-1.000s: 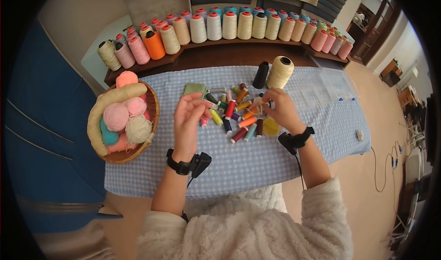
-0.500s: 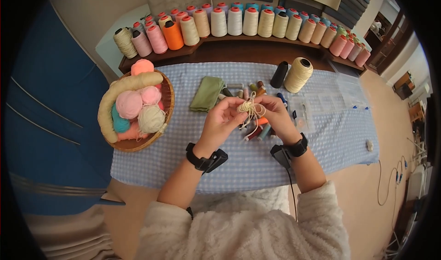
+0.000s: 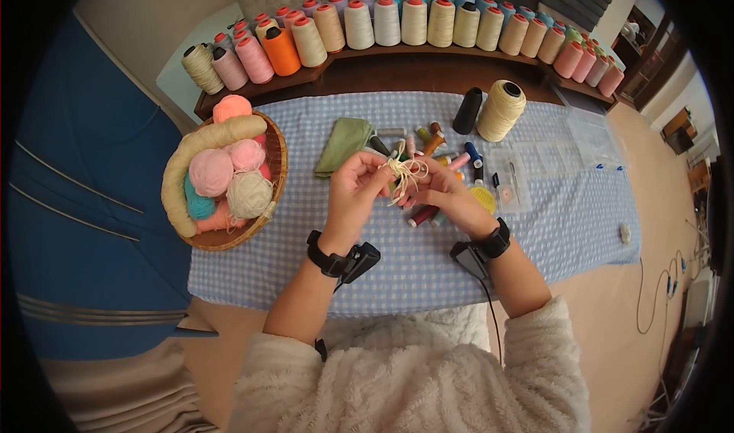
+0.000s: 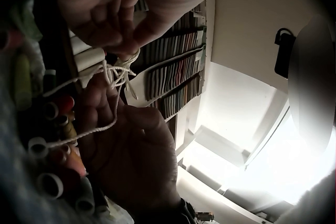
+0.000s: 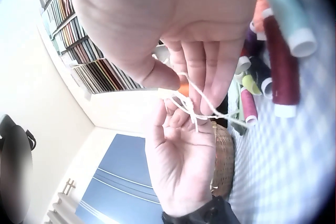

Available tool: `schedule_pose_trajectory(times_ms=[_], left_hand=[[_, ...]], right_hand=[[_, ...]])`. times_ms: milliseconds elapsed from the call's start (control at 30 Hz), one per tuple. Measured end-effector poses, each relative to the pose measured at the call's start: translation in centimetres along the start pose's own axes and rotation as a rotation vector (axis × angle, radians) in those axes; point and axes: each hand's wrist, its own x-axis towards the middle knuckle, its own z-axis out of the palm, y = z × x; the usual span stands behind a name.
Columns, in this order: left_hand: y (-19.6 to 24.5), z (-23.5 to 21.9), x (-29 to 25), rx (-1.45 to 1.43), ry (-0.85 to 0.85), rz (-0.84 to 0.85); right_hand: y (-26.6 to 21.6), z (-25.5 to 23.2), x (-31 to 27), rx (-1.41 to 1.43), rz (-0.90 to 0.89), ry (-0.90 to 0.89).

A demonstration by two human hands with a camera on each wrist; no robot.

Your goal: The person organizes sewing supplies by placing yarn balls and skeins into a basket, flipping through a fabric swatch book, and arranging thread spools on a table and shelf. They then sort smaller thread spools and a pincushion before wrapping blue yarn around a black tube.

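A tangled, looped bundle of cream cord (image 3: 405,171) is held up between both hands, over loose thread spools. My left hand (image 3: 357,196) pinches one side of it between thumb and fingertips, as the left wrist view also shows. From the other side my right hand (image 3: 453,196) holds the cord with thumb and fingers, and loops pass between them in the right wrist view. Loose strands of the cord (image 4: 84,137) trail away toward the spools. Beneath the hands lie small spools in several colours, among them a dark red spool (image 5: 283,61); many are partly hidden.
A wicker basket (image 3: 281,157) of yarn balls stands at the left, with a folded green cloth (image 3: 342,144) nearer the middle. Behind the spools rise a black cone (image 3: 468,112) and a large cream thread cone (image 3: 502,112). Clear plastic boxes (image 3: 554,156) lie at the right.
A second ago my hands were apart above the spools; they came together with the cord between them. Since then the bundle has shifted slightly left and its loops have changed shape.
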Motion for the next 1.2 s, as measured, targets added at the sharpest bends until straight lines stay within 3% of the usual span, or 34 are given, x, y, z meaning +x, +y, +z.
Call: schedule_pose_trajectory(times_ms=[300, 400, 500, 600, 667, 767, 867, 967, 1067, 1200], left_hand=[[0.3, 0.1, 0.0, -0.024, -0.003, 0.013], [-0.1, -0.2, 0.0, -0.004, -0.042, 0.001], [-0.6, 0.1, 0.0, 0.023, -0.189, -0.055], [-0.4, 0.4, -0.1, 0.128, -0.218, 0.025], [0.2, -0.5, 0.1, 0.178, -0.086, 0.064], [1.1, -2.6, 1.3, 0.301, 0.143, 0.203], [0.9, -3.6, 1.7, 0.316, 0.188, 0.253], [1.6, -3.3, 1.6, 0.754, 0.173, 0.380], [-0.6, -4.2, 1.7, 1.060, 0.137, 0.363], [-1.5, -5.0, 1.7, 1.209, 0.106, 0.224]], right_hand=[[-0.1, -0.1, 0.0, -0.074, -0.010, 0.022], [-0.8, 0.5, -0.2, -0.055, 0.010, 0.096], [-0.5, 0.3, -0.1, -0.060, -0.016, 0.142], [-0.7, -1.2, -0.5, -0.182, -0.117, 0.242], [-0.7, -2.6, -0.3, -0.352, -0.275, 0.367], [-1.8, -3.3, -0.4, -0.416, -0.310, 0.625], [-2.1, -3.9, -0.5, -0.490, -0.250, 0.640], [-1.6, -3.8, -0.4, -0.664, -0.243, 0.619], [-1.4, -4.1, -0.4, -0.859, -0.284, 0.571], [-1.6, -3.9, -0.2, -0.849, -0.300, 0.643]])
